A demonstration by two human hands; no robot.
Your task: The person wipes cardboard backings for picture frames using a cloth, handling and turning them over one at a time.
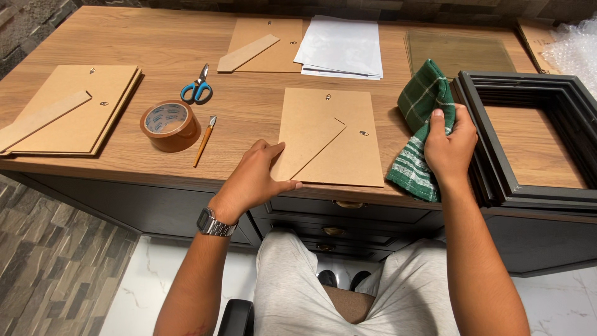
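Grey-trousered lap sits lowest in view, w/ both forearms reaching up to the wooden counter point(249, 106); steel wristwatch point(216, 223) on the left wrist.

Surroundings, clock-wise from the frame backing board point(339, 140) at centre:
- 9 o'clock: craft knife w/ orange handle point(204, 141), then brown packing tape roll point(170, 126); far left, a stack of backing boards point(78, 107) w/ easel struts.
- 10 o'clock: blue-handled scissors point(197, 87).
- 11 o'clock: another backing board point(264, 43), strut lying on it.
- 12 o'clock: white paper sheets point(342, 46).
- 1 o'clock: glass panes point(460, 53).
- 3 o'clock: stack of black picture frames point(528, 149), bubble wrap point(575, 46) behind at top right.
Nothing lies between the hands & the centre board.

Left hand point(255, 177): grip closed on the board's lower-left corner at the counter's near edge, thumb on top, fingers curled under the edge. Board lies flat, strut face-up.

Right hand point(449, 146): grip closed around a green-and-white checked cloth point(423, 124), bunched just beside the frames' left edge; cloth's lower end hangs to the counter edge.
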